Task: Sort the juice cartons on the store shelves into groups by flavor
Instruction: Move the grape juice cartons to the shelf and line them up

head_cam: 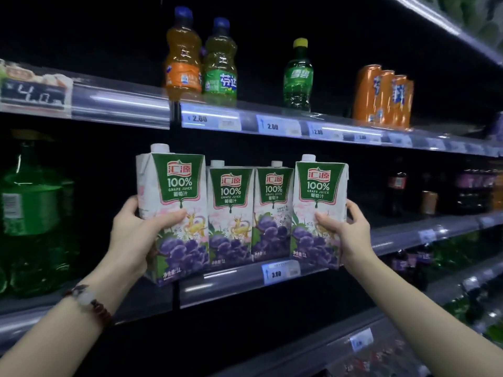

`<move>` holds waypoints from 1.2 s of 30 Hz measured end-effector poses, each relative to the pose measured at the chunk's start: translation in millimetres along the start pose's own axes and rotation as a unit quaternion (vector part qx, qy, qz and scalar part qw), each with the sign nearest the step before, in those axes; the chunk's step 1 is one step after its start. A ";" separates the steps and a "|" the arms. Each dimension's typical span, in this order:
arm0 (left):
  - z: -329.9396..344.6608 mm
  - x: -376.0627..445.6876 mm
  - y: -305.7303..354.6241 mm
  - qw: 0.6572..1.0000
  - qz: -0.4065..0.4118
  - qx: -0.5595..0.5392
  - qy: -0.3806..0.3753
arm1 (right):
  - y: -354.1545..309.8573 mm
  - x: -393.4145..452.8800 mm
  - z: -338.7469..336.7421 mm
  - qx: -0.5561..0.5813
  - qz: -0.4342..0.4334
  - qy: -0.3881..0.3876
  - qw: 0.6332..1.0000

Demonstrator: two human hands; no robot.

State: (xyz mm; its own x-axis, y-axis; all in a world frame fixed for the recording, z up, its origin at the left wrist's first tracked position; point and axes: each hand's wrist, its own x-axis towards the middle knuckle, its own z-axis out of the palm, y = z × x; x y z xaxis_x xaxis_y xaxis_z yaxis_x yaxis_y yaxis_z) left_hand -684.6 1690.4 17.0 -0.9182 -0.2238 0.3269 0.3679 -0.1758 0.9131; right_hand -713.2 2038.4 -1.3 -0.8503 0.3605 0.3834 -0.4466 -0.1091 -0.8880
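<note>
Several grape juice cartons, white with a green label and purple grapes, line up at the front of the middle shelf (pixel 234 278). My left hand (pixel 136 235) grips the leftmost carton (pixel 174 191), thumb on its front, held slightly in front of the shelf edge. My right hand (pixel 345 229) grips the rightmost carton (pixel 319 194) the same way. Between them stand two more cartons, one (pixel 231 213) left of the other (pixel 272 210), set a little further back on the shelf.
The upper shelf (pixel 119 104) carries an orange bottle (pixel 183 53), two green bottles (pixel 220 58) and orange cans (pixel 383 96). A large green bottle (pixel 30 213) stands to the left on the middle shelf. Dark bottles (pixel 397 186) stand to the right. Lower shelves (pixel 367 330) hold more drinks.
</note>
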 end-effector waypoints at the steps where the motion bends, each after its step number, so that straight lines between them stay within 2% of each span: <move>1: 4.1 -6.0 0.8 1.000 0.005 0.004 0.010 | 1.7 7.8 -3.8 0.005 0.002 -0.010 1.000; 7: 45.3 -42.6 2.1 0.998 -0.004 -0.028 0.054 | 7.5 36.5 -24.9 0.034 0.033 -0.077 0.996; 10: 61.6 -54.8 4.8 0.997 -0.008 -0.043 0.058 | 8.1 42.5 -34.8 0.019 0.018 -0.107 0.994; 23: 174.2 -53.1 -32.8 0.999 -0.031 -0.025 -0.024 | 10.2 39.9 -69.1 0.008 0.033 -0.145 0.989; 30: 233.1 -29.1 -61.8 1.000 0.018 -0.011 0.003 | 11.0 78.7 -99.7 0.012 0.033 -0.154 0.987; 36: 270.3 -10.5 -85.3 0.997 0.041 0.006 0.066 | 14.2 116.9 -113.2 0.038 0.035 -0.190 0.980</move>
State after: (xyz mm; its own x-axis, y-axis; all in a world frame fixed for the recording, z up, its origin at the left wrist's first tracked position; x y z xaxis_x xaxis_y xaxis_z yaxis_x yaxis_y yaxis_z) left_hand -746.0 1966.8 1.6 -0.8577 -0.3620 0.3652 0.4377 -0.1411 0.8880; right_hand -787.4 2183.9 2.2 -0.9156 -0.0198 0.4016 -0.3903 -0.1955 -0.8997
